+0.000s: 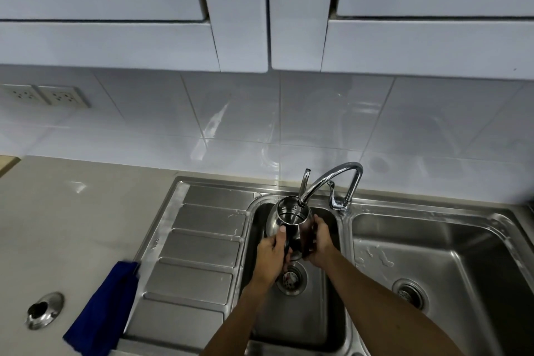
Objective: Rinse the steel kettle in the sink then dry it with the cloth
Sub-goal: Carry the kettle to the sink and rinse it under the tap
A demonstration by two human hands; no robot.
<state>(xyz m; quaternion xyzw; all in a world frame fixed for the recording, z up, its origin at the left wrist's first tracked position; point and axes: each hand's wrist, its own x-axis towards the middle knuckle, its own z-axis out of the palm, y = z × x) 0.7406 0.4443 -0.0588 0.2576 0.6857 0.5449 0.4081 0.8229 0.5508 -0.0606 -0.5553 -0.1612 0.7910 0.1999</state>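
Kettle (284,221): we hold it in the air over the left basin (326,312) of the sink (345,225), right under the tap (332,179). Its open top is turned up toward us, and a thin stream of water runs from the tap's mouth into it. At far left, two sockets (43,95) sit in the tiled wall above the counter (72,225). Nearer us, the counter has a round hole (44,310) with a steel ring. Just right of it the blue cloth (104,306) lies in a long strip on the counter, its far corner touching the rim of the drainboard (196,240). The ribbed drainboard carries a few drops of water. In the left basin the strainer (291,277) shows below the kettle, partly behind our left hand (271,257). That hand grips the kettle's near left side, with the thumb lying up by the rim. Our right hand (319,243) clasps the right side, fingers wrapped over the dark wall. A slim steel part rises behind the kettle's rim; we cannot tell whether it is spout or handle. The tap arches over from the ledge between the basins, with its lever (333,199) beside it. The right basin (462,263) has puddles on its floor and a drain (409,295) of its own
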